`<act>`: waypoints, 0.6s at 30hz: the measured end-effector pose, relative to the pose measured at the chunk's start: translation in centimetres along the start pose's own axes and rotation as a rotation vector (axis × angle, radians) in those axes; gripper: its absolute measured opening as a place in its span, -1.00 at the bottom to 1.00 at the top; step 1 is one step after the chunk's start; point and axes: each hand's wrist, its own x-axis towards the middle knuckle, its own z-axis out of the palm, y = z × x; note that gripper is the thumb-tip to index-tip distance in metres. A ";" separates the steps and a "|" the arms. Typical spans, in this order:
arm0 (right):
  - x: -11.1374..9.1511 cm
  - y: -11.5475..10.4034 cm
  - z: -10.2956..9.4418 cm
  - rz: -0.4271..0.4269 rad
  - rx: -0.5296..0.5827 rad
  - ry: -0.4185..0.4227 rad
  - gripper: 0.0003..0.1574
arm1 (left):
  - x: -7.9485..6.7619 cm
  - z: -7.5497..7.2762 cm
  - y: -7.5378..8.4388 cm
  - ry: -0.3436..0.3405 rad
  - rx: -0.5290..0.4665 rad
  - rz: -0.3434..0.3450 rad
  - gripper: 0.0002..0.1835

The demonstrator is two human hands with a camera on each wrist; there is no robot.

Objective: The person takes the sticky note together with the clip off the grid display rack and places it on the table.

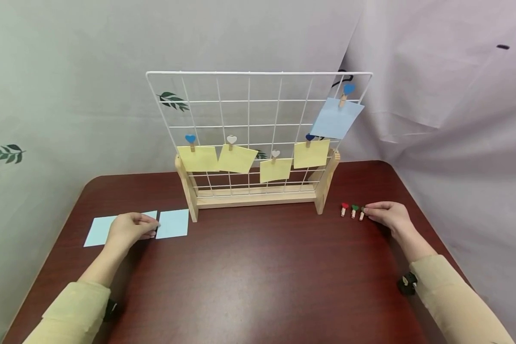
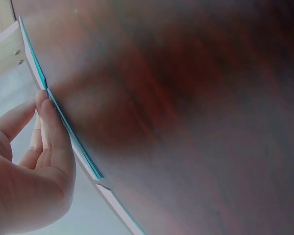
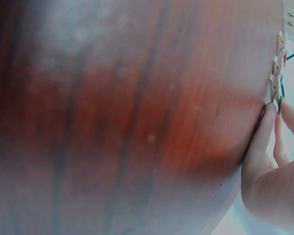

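Head view. Recorded, left of the wire rack [image 1: 258, 199], three light-blue cards [image 1: 172, 223], with the left hand [image 1: 131, 229] at the right edge of the middle card [image 1: 150, 215]; brought thumb and fingertips narrowly together there, but could not tell a pinch from a touch. Displayed, on the rack itself, yellow notes [image 1: 198, 158] and one blue note [image 1: 337, 119]. Found, right of the rack, a row of heart-topped clips [image 1: 354, 211]; pinched the outermost clip [image 1: 361, 216] between thumb and finger of the right hand [image 1: 389, 215]. Called, by judgement, for a shallow lift at the card's edge without creasing, and a level grasp without knocking neighbouring clips.
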 end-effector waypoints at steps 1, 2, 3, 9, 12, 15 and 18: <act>0.0 0.0 0.0 0.001 -0.009 0.003 -0.68 | 0.0 0.0 0.0 0.002 -0.002 0.001 -0.70; 0.0 -0.1 0.0 0.001 -0.026 0.008 -0.74 | 0.0 0.0 0.0 0.004 -0.004 0.000 -0.70; -0.1 -0.1 0.0 0.002 -0.046 0.017 -0.83 | 0.0 0.1 -0.1 0.005 -0.005 0.004 -0.70; -0.1 -0.1 -0.1 -0.013 -0.156 0.099 -0.58 | 0.0 0.3 0.1 0.008 -0.028 0.009 -0.70; 0.0 0.0 -0.2 -0.029 -0.148 0.107 -0.56 | -0.1 0.2 0.2 0.009 -0.047 0.001 -0.69; 0.1 0.0 -0.2 -0.042 -0.127 0.097 -0.54 | -0.2 0.1 0.2 0.008 -0.061 -0.008 -0.67; 0.2 0.0 -0.2 -0.051 -0.121 0.085 -0.66 | -0.3 -0.1 0.2 0.005 -0.080 -0.015 -0.65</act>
